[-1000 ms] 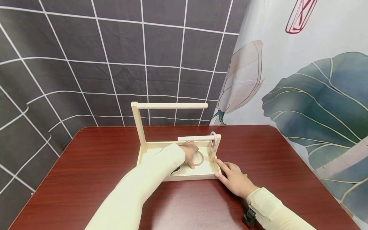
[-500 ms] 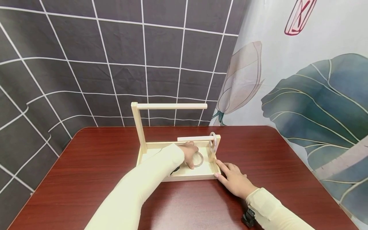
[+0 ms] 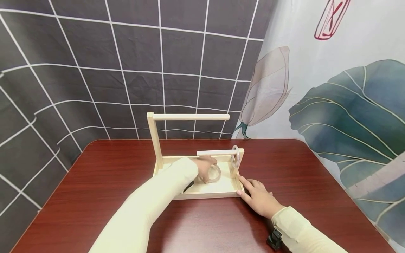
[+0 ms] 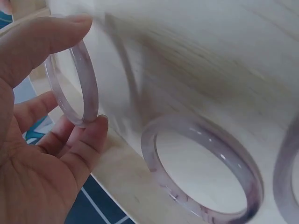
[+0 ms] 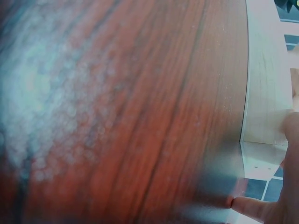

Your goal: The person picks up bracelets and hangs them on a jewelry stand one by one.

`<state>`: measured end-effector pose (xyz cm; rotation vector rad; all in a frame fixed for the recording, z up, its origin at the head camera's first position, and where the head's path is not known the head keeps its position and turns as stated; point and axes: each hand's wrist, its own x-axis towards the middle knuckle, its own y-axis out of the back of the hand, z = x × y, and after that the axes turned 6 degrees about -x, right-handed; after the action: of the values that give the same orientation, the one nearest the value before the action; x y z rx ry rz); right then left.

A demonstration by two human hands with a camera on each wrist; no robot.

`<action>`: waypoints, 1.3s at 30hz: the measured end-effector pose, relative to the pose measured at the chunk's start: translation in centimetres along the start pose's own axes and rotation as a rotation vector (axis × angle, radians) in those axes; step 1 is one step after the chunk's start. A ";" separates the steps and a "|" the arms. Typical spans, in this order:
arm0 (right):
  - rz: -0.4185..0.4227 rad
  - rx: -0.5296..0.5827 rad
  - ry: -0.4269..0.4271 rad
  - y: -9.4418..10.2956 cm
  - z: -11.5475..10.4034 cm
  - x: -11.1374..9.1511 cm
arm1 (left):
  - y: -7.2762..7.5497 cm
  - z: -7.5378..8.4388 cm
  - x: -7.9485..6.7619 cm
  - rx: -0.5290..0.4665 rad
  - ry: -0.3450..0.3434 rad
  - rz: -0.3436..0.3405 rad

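In the head view my left hand [image 3: 205,168] is inside a pale wooden bangle stand [image 3: 209,195], over its tray floor. It pinches a translucent pale purple bangle [image 4: 88,86] between thumb and fingertips; the left wrist view shows this bangle tilted up on edge. Beside it a second bangle [image 4: 229,156] lies flat on the wood, and part of a third bangle [image 4: 283,177] shows at that view's right edge. Another bangle [image 3: 238,158] hangs on the stand's short rod [image 3: 216,152]. My right hand [image 3: 257,197] rests with extended fingers against the stand's right front corner.
A tall post [image 3: 154,138] at the stand's left carries a longer upper rod [image 3: 191,117]. The stand sits on a reddish-brown table [image 3: 110,175]. Behind hang a dark grid-patterned cloth [image 3: 136,88] and a pale floral curtain [image 3: 303,63].
My left hand has shifted slightly left inside the tray, and the bangle at its fingers has moved with it. My right hand stays at the corner.
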<state>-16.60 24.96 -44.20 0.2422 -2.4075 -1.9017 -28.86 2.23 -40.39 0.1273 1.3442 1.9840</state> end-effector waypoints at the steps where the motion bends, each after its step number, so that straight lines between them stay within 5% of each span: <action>1: -0.001 0.000 0.001 0.0 0.0 0.0 | 0.1 -0.1 -0.1 -0.021 0.008 -0.001; 13: -0.008 0.012 0.002 -0.2 0.3 0.0 | 0.6 -1.7 -1.3 -0.129 0.149 0.042; 24: -0.010 0.033 0.015 0.1 0.2 0.1 | 1.3 -2.9 -2.4 -0.019 -0.030 0.173; 39: -0.006 0.038 0.022 0.1 0.2 0.1 | 1.8 -3.8 -4.0 -0.129 -0.071 0.231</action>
<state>-16.74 25.14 -44.13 0.2715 -2.4331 -1.8477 -28.52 -3.48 -39.39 0.3019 1.1968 2.2302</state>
